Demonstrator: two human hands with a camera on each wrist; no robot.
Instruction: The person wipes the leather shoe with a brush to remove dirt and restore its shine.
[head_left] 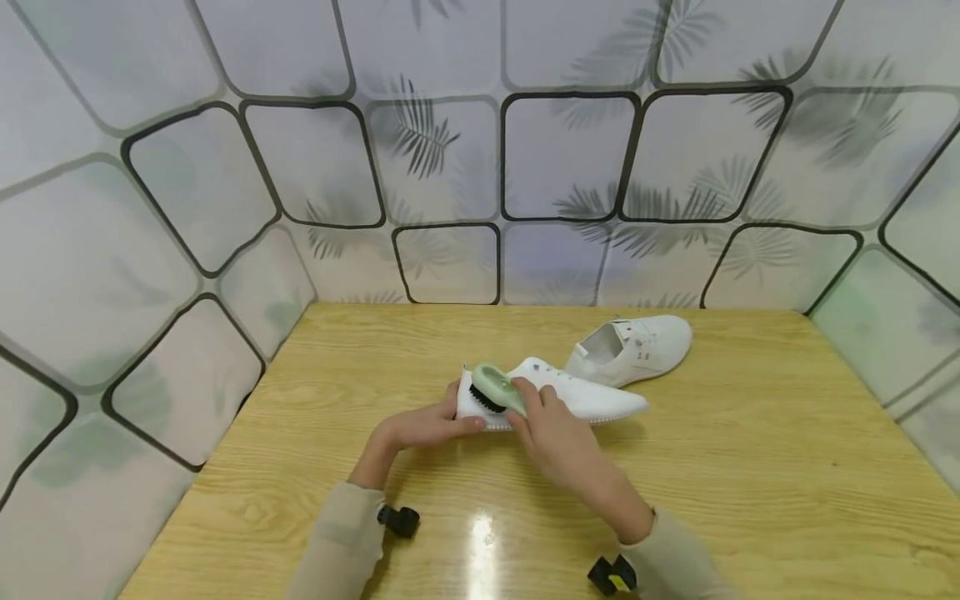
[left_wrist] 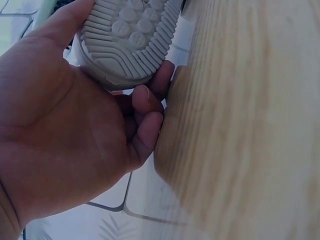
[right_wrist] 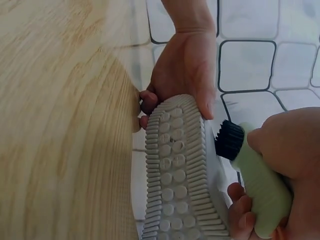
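Observation:
A white lace-up shoe (head_left: 577, 396) lies tipped on its side, its ridged, studded sole (right_wrist: 175, 165) facing the person. My left hand (head_left: 427, 423) grips the heel end, thumb along the sole's edge and fingers curled behind the heel, as the left wrist view shows. My right hand (head_left: 555, 433) holds a pale green scrub brush (head_left: 495, 385) with black bristles (right_wrist: 230, 140). The bristles face the shoe's side near the heel, right at the white upper. Behind it rests a second white shoe (head_left: 652, 346), upright, toe pointing right.
Both shoes are on a light wood table (head_left: 750, 467). A pale wall covering (head_left: 450, 183) with dark rounded outlines and leaf prints encloses the back and sides. Small black devices (head_left: 401, 521) sit at both wrists, by the beige sleeves.

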